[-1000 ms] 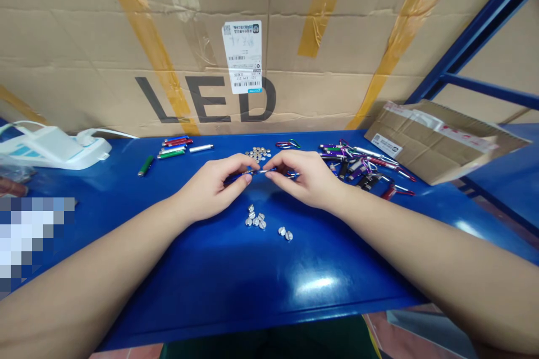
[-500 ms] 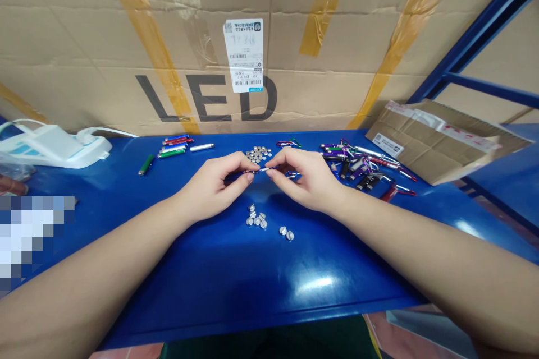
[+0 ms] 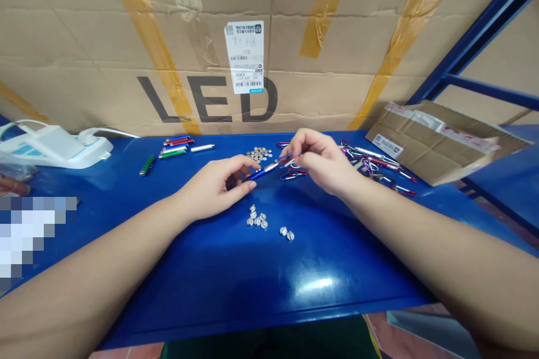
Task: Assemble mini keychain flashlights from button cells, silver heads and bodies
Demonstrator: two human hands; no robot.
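Blue table (image 3: 210, 291), discs (image 3: 260, 157) beyond tube (image 3: 257, 174)

Large black "LED" (image 3: 209, 99) on cardboard (image 3: 290, 45); white label (image 3: 246, 57) print too small.

A shiny blue table (image 3: 219, 280) carries a cluster of silver caps (image 3: 257, 221) near its middle, with two more (image 3: 290, 235) just beside. Farther back lie small round discs (image 3: 259, 153), colored tubes (image 3: 173, 150) and metal clips (image 3: 292, 174). A white power strip (image 3: 80, 156) rests at the left, a jumbled pile of clips and tubes (image 3: 381, 164) at the right.
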